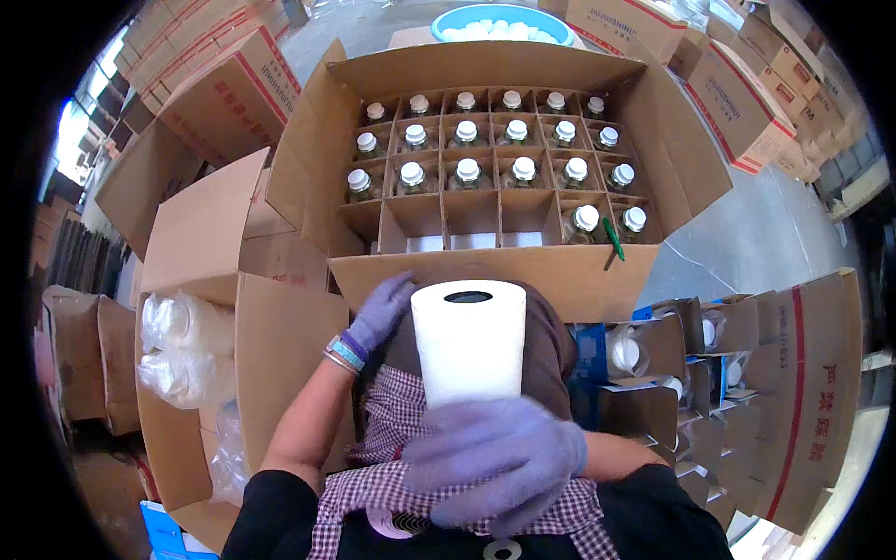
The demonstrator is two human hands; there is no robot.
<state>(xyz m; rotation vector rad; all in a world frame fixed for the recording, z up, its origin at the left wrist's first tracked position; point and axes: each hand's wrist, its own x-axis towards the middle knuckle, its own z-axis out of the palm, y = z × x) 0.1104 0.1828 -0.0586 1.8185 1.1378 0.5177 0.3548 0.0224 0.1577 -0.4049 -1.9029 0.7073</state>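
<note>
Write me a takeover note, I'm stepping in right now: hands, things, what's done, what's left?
Right hand grips a white roll upright near the chest.
Left hand rests at the near flap of the open box, holding nothing I can see.
Done: capped bottles fill the three far rows, plus two cells at the near row's right.
Left: four near-row cells are empty. A green pen lies at the near right edge.

Even daylight, fairly bright, no hard shadows. Blown-out window (73, 140) at 9 o'clock; mild glare on the concrete floor (775, 233) at 3 o'clock. Fisheye: black vignette all round, box edges bow near the rim. Centre sharp; the near glove (499, 457) at 6 o'clock is soft, the paper roll (469, 341) slightly overexposed.
</note>
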